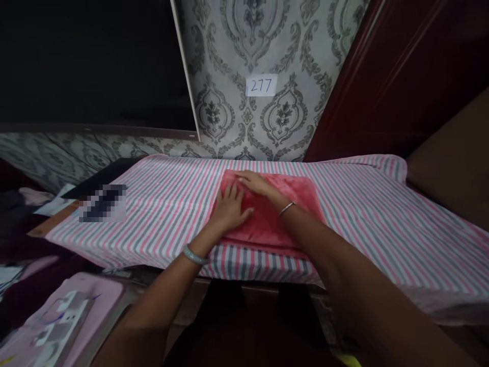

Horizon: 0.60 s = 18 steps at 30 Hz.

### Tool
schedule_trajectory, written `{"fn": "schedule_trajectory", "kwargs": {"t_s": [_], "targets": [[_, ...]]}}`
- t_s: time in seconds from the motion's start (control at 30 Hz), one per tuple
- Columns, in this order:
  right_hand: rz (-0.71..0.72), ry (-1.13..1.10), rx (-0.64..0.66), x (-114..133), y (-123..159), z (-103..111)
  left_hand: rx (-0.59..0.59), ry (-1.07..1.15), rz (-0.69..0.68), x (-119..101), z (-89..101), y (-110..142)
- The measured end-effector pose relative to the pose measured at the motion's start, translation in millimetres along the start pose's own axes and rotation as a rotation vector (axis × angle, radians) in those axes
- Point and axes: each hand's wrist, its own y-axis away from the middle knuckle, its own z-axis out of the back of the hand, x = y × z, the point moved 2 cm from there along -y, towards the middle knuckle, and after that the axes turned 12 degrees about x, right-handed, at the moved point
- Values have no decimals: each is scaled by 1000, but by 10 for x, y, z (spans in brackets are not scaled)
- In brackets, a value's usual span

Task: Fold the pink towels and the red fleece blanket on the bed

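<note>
A folded red plush cloth point(267, 219) lies flat near the front edge of the striped table cover point(164, 204). On its left part rests my left hand point(230, 206), palm down with the fingers spread. My right hand point(254, 182) reaches across to the cloth's back left area and lies on it, fingers stretched out. Neither hand grips anything. Whether the cloth is a blanket or a cushion cover cannot be told. The forearms hide parts of its right and front edges.
A large dark screen point(95, 66) stands at the back left. A paper marked 277 point(261, 85) hangs on the patterned wall. At the right rises a dark red panel point(389, 76). A pink board point(103, 290) with a white object on it sits low at left.
</note>
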Motion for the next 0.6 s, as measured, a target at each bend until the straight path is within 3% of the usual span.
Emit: {"fn": "schedule_trajectory", "kwargs": {"t_s": [0.07,0.17,0.6], "targets": [[-23,64,30,37,-19,-203,44,-18,18,-14,-206,95],[-67,171,66,0,35,-387,17,-45,32,-41,-405,292],[-69,195,69,-82,44,-421,-157,-71,52,-49,-871,1032]]}}
